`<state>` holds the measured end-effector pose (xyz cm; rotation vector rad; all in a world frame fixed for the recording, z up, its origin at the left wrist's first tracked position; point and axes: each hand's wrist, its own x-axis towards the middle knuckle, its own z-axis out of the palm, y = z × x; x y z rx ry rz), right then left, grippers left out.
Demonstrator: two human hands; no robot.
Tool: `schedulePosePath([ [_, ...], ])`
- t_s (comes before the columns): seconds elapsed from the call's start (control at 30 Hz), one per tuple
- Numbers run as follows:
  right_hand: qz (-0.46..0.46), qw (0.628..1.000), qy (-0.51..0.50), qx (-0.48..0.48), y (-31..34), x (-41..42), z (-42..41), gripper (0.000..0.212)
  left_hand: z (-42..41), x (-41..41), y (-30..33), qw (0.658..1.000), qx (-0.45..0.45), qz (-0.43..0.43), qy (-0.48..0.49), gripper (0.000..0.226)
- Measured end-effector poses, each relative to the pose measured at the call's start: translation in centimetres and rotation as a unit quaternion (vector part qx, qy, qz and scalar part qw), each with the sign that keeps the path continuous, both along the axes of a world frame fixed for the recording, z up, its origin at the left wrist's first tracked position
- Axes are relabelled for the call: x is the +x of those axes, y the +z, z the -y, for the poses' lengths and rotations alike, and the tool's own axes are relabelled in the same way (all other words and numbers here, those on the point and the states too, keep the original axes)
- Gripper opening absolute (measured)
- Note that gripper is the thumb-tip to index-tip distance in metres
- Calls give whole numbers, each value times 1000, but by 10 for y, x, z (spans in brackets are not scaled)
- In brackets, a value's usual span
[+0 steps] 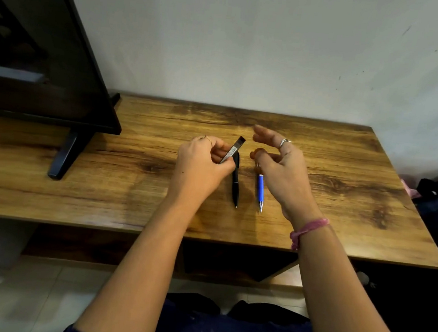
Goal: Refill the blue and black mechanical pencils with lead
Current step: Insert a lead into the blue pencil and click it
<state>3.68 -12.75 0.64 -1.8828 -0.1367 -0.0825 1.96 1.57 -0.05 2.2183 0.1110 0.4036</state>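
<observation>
Gripping slim grey-black plastic lead case [232, 151], left hand [202, 161] should steady it; right hand [280, 164] released, pulls cap.

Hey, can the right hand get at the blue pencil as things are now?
Probably yes. The right hand is open, holds nothing and hovers just above the blue pencil, which lies bare on the table, apart from the black pencil.

Wood-grain worktop [321, 155] stands against a plain pale wall [252, 47] bearing small dark marks. Dark monitor [35, 52] on feet at left. Pale tiled floor [36, 295] below.
</observation>
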Motion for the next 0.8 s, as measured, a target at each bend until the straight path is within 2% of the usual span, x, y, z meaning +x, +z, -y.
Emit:
schedulePosePath([
  [0.17, -32, 996, -75, 36, -1, 8, 26, 27, -3, 2, -11, 992, -33, -116, 46, 12],
  [0.33, -71, 989, -125, -24, -6, 12, 53, 19, -4, 4, -23, 979, -8, -190, 67, 5],
  [0.47, -120, 980, -130, -90, -11, 13, 62, 15, 1, 8, -26, 973, 12, -218, 73, 24],
  [0.8, -131, 951, -116, -255, -21, 18, 66, 10, 0, 8, -21, 973, 46, -221, 54, 18],
])
